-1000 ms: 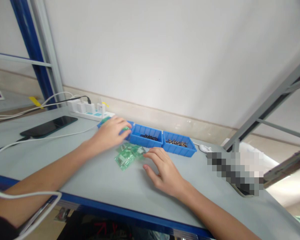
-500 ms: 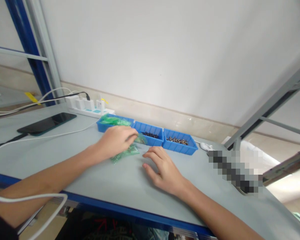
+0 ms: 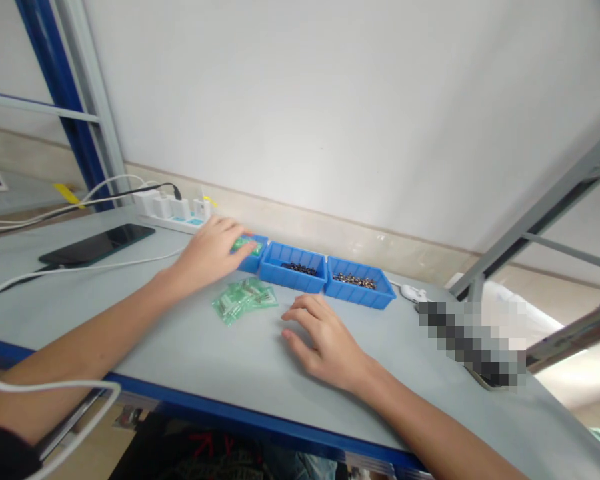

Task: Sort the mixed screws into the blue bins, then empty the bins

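Observation:
My left hand (image 3: 217,245) is over the leftmost blue bin (image 3: 253,263), covering much of it. Its fingers are stretched out and slightly curved, and no bag shows gripped in them. Green plastic bags (image 3: 247,247) show inside that bin beside my fingertips. On the table in front of it lies a small pile of flat green bags (image 3: 245,300) with small parts visible through the plastic. My right hand (image 3: 325,343) rests on the tabletop to the right of the pile, fingers apart and curved, holding nothing.
Beside the left bin stand a blue bin (image 3: 293,275) with dark screw-like parts and another blue bin (image 3: 357,293) with shiny metal parts. A phone (image 3: 97,245), a power strip (image 3: 173,220) and a white cable (image 3: 105,270) lie left. A blurred-out object (image 3: 467,343) lies right.
My left hand has moved back and left, from above the green bag pile to the left bin. The green bag it held is no longer at its fingers. My right hand has barely moved.

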Available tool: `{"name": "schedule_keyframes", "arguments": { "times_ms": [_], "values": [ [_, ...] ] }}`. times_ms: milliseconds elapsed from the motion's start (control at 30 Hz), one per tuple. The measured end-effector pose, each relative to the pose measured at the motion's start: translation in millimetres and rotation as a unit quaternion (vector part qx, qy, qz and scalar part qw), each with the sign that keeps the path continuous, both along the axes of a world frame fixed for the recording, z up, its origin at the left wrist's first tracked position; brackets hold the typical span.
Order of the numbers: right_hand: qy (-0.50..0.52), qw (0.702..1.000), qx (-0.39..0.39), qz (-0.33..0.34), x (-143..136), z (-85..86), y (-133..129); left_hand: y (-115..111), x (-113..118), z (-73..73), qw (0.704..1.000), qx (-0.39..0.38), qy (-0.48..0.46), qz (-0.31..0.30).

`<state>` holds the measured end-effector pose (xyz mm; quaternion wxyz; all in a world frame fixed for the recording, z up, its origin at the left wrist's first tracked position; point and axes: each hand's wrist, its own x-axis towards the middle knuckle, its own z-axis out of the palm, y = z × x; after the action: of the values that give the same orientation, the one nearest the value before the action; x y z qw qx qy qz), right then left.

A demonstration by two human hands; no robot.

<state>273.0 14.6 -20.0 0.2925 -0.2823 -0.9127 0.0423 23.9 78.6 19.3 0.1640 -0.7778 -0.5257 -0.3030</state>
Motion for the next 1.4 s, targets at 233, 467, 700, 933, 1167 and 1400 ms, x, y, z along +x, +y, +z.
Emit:
{"name": "schedule_keyframes", "arguments": {
  "times_ms": [233, 467, 700, 933, 1167, 1400],
  "values": [
    [-0.039, 0.999, -0.018, 0.006, -0.7, 1.6, -1.6, -28.9, 11.2, -3.2, 0.946, -0.301, 0.115, -0.041],
    [-0.074, 0.997, -0.036, 0.002, -0.7, 0.0, 1.0, -11.8, -9.9, -2.3, 0.926, -0.343, 0.125, -0.093],
    [-0.074, 0.997, -0.034, 0.012, -0.9, -1.0, 0.3, -9.8, -20.1, 5.4, 0.925, -0.340, 0.051, -0.163],
    [-0.074, 0.996, -0.034, 0.022, -1.6, -3.4, 1.2, 7.5, -29.4, 22.7, 0.992, -0.011, -0.102, -0.077],
    [-0.078, 0.995, -0.052, 0.021, -3.3, -4.2, 3.7, 45.9, -40.8, 2.2, 0.996, 0.069, -0.059, -0.026],
    [-0.087, 0.994, -0.064, 0.015, -2.9, -2.0, 3.0, 49.1, -28.4, -26.6, 0.997, -0.033, -0.008, -0.074]
  ]
}}
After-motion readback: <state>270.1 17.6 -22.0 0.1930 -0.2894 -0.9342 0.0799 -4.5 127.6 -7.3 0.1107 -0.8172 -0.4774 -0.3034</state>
